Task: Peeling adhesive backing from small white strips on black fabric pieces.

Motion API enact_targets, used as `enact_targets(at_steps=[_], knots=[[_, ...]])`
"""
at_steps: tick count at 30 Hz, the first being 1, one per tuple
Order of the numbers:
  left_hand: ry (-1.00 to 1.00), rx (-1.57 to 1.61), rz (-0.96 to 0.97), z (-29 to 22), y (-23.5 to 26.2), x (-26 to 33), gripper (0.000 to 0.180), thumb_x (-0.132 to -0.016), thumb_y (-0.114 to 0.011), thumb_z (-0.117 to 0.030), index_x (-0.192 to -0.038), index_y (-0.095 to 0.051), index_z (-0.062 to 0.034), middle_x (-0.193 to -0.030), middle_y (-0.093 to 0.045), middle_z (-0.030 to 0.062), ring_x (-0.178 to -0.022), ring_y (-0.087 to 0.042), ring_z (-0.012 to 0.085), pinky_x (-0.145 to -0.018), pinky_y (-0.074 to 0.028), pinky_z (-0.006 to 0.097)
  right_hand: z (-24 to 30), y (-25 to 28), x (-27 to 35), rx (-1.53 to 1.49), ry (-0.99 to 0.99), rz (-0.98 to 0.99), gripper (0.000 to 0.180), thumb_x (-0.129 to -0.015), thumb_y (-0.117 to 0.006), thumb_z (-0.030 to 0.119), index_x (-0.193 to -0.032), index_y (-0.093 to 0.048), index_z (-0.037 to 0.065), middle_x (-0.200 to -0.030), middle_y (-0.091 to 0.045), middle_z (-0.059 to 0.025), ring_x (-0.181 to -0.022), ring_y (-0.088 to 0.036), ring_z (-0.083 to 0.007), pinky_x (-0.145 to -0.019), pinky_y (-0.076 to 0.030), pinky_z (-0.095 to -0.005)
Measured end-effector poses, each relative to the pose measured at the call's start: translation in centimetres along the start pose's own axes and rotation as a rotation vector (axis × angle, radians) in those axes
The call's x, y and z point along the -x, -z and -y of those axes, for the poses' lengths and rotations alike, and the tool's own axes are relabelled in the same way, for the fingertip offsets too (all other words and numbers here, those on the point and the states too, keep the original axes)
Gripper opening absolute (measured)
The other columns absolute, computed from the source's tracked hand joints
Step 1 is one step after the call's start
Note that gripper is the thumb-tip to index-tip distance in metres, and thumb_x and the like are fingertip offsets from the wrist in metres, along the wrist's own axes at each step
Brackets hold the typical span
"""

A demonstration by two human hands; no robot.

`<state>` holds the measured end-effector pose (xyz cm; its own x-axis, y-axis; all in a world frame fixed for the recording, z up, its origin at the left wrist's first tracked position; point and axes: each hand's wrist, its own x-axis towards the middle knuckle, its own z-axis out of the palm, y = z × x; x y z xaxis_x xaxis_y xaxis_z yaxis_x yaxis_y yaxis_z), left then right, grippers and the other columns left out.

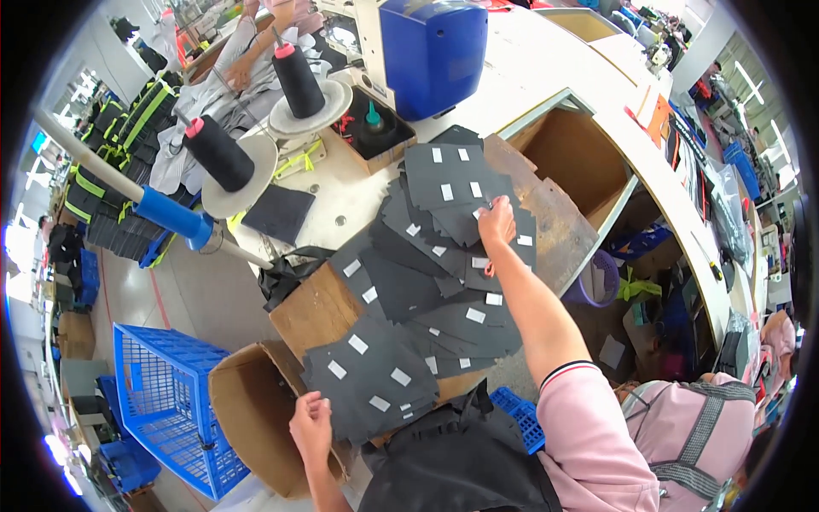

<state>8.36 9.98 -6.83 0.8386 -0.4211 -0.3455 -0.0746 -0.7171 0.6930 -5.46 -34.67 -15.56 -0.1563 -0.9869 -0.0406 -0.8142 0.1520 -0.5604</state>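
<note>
Left hand (311, 424) loosely curled, fingertips on edge of near stack of dark fabric pieces (368, 377), gripping nothing I can confirm. Right hand (497, 220) reaches far, pinching one piece from fanned spread (444, 256) on cardboard-topped bench (317, 309). My read: many pieces spread out, gathering partway. Left: blue crate (162, 388), cardboard bin (247, 410). Behind: thread cones (217, 154), blue machine housing (432, 53) crowd reach.
</note>
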Motion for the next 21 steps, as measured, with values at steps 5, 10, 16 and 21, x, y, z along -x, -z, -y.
enact_targets(at_steps=[5,10,16,21], knots=[[-0.171,0.123,0.196,-1.2,-4.1,-1.3,0.021,-0.086,-0.060,-0.009,-0.103,-0.056,0.0027,-0.084,-0.065,0.0102,-0.074,-0.063,0.0135,-0.067,-0.051,0.026,2.2,-0.6,-7.6,0.113,-0.082,0.023,0.055,-0.069,-0.076,0.034,-0.107,-0.047,0.004,-0.109,-0.058,-0.0168,-0.101,-0.059,-0.0348,-0.083,-0.048,-0.0460],[-0.261,0.287,0.429,-6.7,-8.2,-3.4,0.024,-0.086,-0.062,-0.014,-0.104,-0.059,0.0009,-0.086,-0.067,0.0117,-0.080,-0.066,0.0155,-0.071,-0.051,0.027,1.9,-2.9,-9.0,0.034,-0.140,0.156,0.061,-0.067,-0.078,0.029,-0.112,-0.046,0.003,-0.108,-0.062,-0.0177,-0.105,-0.058,-0.0356,-0.085,-0.048,-0.0432],[-0.223,0.475,0.734,-14.3,-12.8,-5.5,0.024,-0.089,-0.057,-0.012,-0.109,-0.056,0.0001,-0.095,-0.065,0.0091,-0.084,-0.064,0.0160,-0.074,-0.050,0.026,1.4,-1.7,-9.1,0.179,0.056,0.062,0.038,-0.065,-0.075,0.021,-0.094,-0.059,0.002,-0.106,-0.062,-0.0156,-0.096,-0.061,-0.0334,-0.081,-0.049,-0.0426],[0.035,0.866,0.671,-13.1,-15.8,-8.4,0.052,-0.089,-0.059,-0.023,-0.132,-0.037,-0.0044,-0.125,-0.048,0.0091,-0.108,-0.053,0.0185,-0.086,-0.046,0.035,0.0,3.4,-4.7,-0.465,0.344,0.561,0.030,-0.068,-0.073,0.017,-0.078,-0.053,-0.002,-0.061,-0.048,-0.0037,-0.065,-0.050,-0.0130,-0.060,-0.043,-0.0320]])
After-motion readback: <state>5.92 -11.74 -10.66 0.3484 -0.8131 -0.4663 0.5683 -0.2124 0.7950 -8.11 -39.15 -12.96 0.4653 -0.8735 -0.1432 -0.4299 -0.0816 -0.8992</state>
